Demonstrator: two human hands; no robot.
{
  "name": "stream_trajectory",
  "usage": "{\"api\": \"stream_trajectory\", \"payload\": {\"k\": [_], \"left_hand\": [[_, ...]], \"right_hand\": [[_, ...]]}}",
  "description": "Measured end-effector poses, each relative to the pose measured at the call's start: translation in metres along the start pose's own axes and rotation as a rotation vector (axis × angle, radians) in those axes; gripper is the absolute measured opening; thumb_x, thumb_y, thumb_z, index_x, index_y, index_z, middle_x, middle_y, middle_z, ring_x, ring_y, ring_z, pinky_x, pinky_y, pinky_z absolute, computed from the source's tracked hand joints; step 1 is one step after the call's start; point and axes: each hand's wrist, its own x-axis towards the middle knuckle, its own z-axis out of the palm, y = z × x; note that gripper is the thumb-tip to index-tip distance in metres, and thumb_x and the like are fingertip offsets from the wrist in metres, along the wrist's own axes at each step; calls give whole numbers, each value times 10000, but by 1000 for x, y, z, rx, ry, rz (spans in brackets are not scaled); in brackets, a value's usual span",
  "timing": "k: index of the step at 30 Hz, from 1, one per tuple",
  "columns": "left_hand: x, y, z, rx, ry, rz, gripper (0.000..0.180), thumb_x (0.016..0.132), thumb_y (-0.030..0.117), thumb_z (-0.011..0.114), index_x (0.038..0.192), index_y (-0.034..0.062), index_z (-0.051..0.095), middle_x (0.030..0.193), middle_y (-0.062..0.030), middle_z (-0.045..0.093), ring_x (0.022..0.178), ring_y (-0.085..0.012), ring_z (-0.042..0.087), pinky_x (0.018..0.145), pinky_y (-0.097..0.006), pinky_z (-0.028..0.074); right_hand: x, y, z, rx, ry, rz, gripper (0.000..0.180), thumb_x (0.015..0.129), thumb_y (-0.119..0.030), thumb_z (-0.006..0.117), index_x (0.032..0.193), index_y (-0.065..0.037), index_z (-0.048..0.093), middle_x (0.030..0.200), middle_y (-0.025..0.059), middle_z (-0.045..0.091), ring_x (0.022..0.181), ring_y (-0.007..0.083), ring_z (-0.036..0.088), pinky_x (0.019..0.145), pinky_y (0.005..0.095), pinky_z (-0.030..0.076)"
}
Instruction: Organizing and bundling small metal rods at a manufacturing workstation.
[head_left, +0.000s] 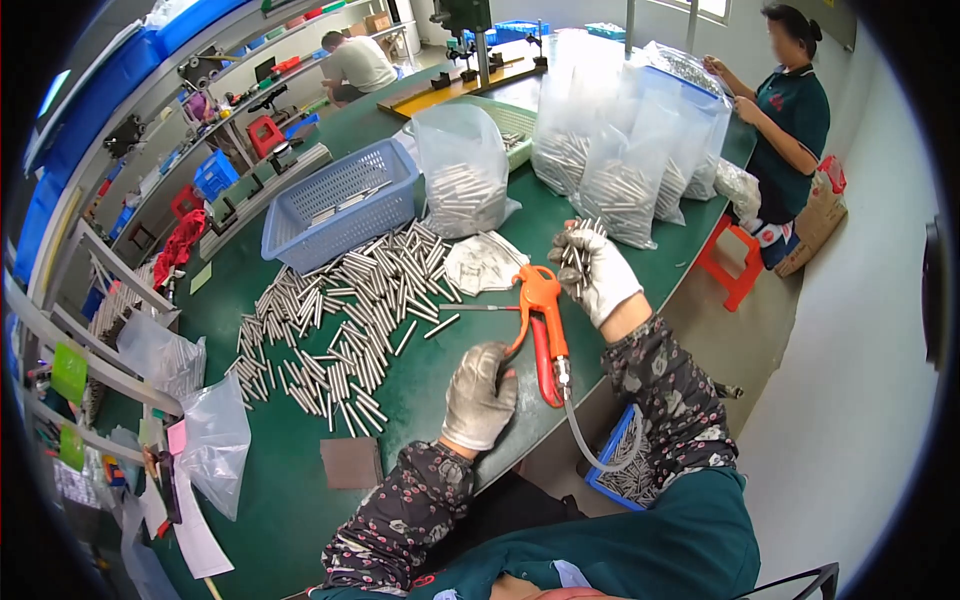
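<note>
My right hand, in a white work glove, is closed around a bundle of short metal pins above the table. Near the table's front edge is my left hand, in a soiled white glove, its fingers curled; whatever they may hold is hidden. Between the two hands lies an orange air blow gun with a red lever, its thin nozzle pointing left and a clear hose running off the edge. A large heap of loose metal pins spreads to the left. Beyond the gun lies a crumpled white cloth.
A blue basket stands behind the heap, beside a clear bag of pins. More filled bags stand at the far right. A brown square pad lies front left. Below the edge is a blue bin. A co-worker stands beyond.
</note>
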Motion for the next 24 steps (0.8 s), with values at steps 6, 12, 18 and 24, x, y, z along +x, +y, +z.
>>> {"api": "stream_trajectory", "payload": {"k": [6, 12, 18, 24], "left_hand": [[3, -12, 1, -122, -67, -275, 310, 733, 33, 619, 1034, -3, 551, 952, -176, 570, 900, -360, 566, 804, -408, 470], [8, -11, 0, -58, -147, -204, 329, 746, 71, 621, 1058, 7, 541, 1014, -175, 562, 956, -349, 555, 845, -398, 462], [6, -6, -4, -52, -209, -269, 352, 752, 97, 629, 1079, 9, 534, 1069, -170, 553, 1005, -350, 542, 873, -402, 455], [3, -5, 0, -48, -218, -266, 350, 754, 98, 625, 1079, 10, 530, 1061, -171, 553, 999, -352, 542, 870, -403, 454]], "right_hand": [[122, -20, 42, -333, -29, -53, 115, 810, -93, 596, 915, -105, 553, 707, 46, 605, 566, 155, 583, 381, 230, 394], [259, -45, 69, -222, 270, -238, 72, 797, -72, 594, 767, -68, 529, 545, 65, 496, 367, 177, 431, 339, 291, 325], [268, -43, 91, -210, 192, -219, 411, 858, -388, 545, 1075, -41, 579, 964, 169, 655, 782, 339, 614, 731, 475, 489], [249, -53, 82, -259, 221, -273, 617, 856, -450, 572, 1310, -55, 437, 1253, 193, 526, 1170, 330, 470, 1048, 509, 261]]}}
